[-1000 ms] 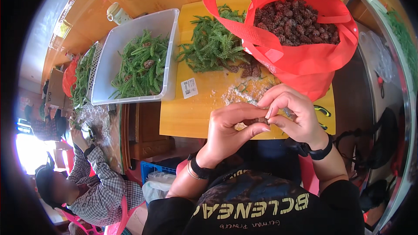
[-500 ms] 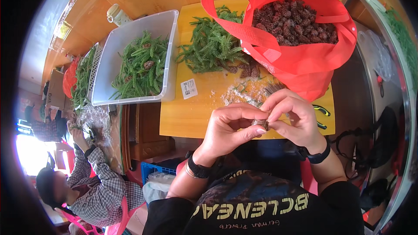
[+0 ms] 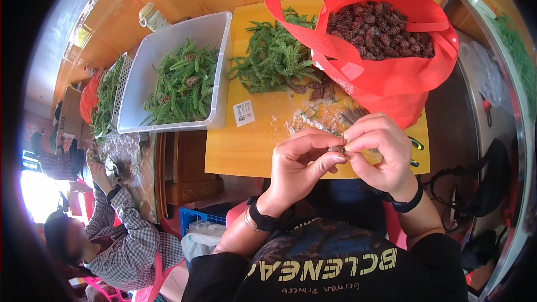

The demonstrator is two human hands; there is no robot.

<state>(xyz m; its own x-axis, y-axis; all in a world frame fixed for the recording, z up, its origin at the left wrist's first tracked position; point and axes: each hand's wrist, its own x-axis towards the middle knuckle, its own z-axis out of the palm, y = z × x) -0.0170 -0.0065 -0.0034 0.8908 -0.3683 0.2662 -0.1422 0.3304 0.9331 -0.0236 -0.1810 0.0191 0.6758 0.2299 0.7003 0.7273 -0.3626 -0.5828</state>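
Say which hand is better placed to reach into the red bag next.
Probably the right hand: it sits nearer the red bag, while the left hand is farther off; both are busy at a small brown piece.

A heap of fir sprigs (image 3: 274,53) lies on the table (image 3: 235,154). To its left is a bin (image 3: 140,81) with more sprigs (image 3: 179,100) in it. To its right is a tote bag (image 3: 386,81) full of pine cones (image 3: 386,31). A cup (image 3: 154,18) is behind the bin. In front, the left hand (image 3: 302,159) and right hand (image 3: 386,154) have a small cone (image 3: 337,149) between them.
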